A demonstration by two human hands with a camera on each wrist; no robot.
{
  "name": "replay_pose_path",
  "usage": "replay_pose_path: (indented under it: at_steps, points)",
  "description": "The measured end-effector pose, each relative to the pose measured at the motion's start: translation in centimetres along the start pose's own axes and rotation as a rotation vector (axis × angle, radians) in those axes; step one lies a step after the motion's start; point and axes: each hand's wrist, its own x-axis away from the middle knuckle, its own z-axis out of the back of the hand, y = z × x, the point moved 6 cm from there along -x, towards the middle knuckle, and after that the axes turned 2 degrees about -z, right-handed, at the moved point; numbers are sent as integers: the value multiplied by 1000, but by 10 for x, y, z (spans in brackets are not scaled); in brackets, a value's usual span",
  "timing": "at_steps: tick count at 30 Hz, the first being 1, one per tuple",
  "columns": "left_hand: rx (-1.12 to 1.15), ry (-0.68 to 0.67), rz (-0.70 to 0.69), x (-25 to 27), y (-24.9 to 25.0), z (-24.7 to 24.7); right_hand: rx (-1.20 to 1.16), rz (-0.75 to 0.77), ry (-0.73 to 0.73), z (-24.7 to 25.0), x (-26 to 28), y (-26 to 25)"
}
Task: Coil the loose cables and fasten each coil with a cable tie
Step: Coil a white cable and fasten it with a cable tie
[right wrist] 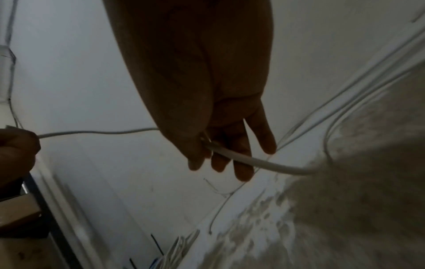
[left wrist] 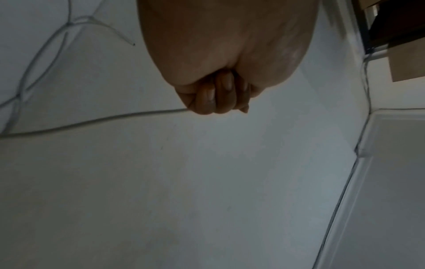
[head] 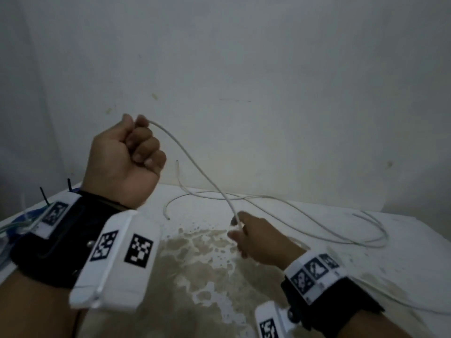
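A thin white cable [head: 195, 167] runs taut from my raised left hand [head: 129, 152] down to my right hand [head: 246, 232]. The left hand is a closed fist that grips the cable's end [left wrist: 138, 114]. Lower and to the right, my right hand pinches the cable [right wrist: 241, 158] between thumb and fingers, its other fingers [right wrist: 264, 134] loosely straight. The rest of the cable lies in loose loops [head: 341, 225] on the white table [head: 402, 264]. Black cable ties [head: 69, 185] stick up at the table's far left, behind my left wrist.
A brownish stain [head: 207, 264] covers the table's middle. A second thin wire [head: 170, 203] curls on the table near the white wall [head: 244, 69]. Coloured wires [head: 19, 225] lie at the left edge. A further white cable [head: 402, 306] trails along the right front.
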Motion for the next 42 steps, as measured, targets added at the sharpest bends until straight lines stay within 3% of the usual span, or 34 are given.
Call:
replay_pose_path:
  at_steps: [3,7,9,15,20,27,32,38,42]
  points:
    - [0,53,-37,-11,11,15,-14,-15,-67,-16,10,2]
    - [-137,99,-29,-13,-1,27,388,211,234,11,22,-27]
    - [-205,104,-33,-10,-14,29,535,348,305,23,32,-46]
    - [-658,38,-42,8,-48,19,623,635,365,47,65,-99]
    - [-846,-90,24,23,-68,9,619,695,377,69,75,-109]
    - [-817,-206,167,39,-93,-2,343,655,560,104,63,-97]
    - [-681,-247,288,51,-108,-7,185,547,683,124,49,-68]
    - [-355,-251,488,57,-118,-14,114,380,588,112,35,-41]
    - [-271,-248,427,48,-100,-22,-46,331,564,94,30,-18]
